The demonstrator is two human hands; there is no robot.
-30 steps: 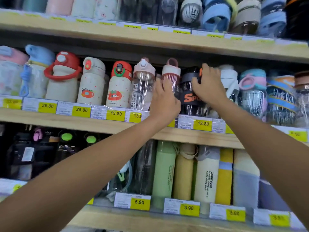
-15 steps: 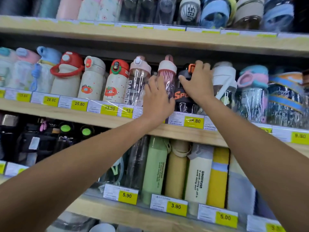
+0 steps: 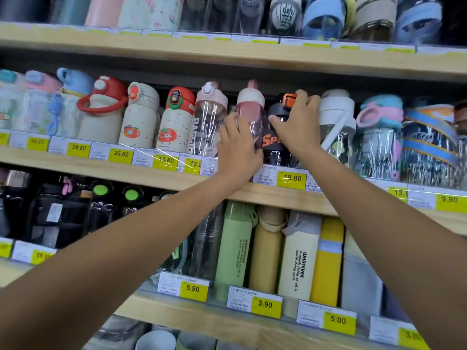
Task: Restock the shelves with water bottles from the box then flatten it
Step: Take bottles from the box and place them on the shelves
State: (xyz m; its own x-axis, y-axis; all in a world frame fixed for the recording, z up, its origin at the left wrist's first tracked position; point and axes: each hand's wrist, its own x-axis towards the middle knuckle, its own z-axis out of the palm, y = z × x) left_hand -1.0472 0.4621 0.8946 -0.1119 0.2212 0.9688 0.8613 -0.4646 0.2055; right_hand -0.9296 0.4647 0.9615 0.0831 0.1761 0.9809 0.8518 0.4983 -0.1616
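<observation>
Head view: the left hand [image 3: 238, 150] grips the pink-capped bottle [image 3: 250, 107], fingers on its left side and thumb across its wrapped front; the right hand [image 3: 297, 125] clasps the black bottle [image 3: 271, 144] at its orange-latched lid; both bottles stand upright, side by side, on the middle shelf [image 3: 101, 170], above the 18.80 price tag [image 3: 292, 178].

The right hand [image 3: 295, 127] hides most lettering on the black bottle [image 3: 274, 145] — top-row bottles [image 3: 285, 16] are cut off above.
</observation>
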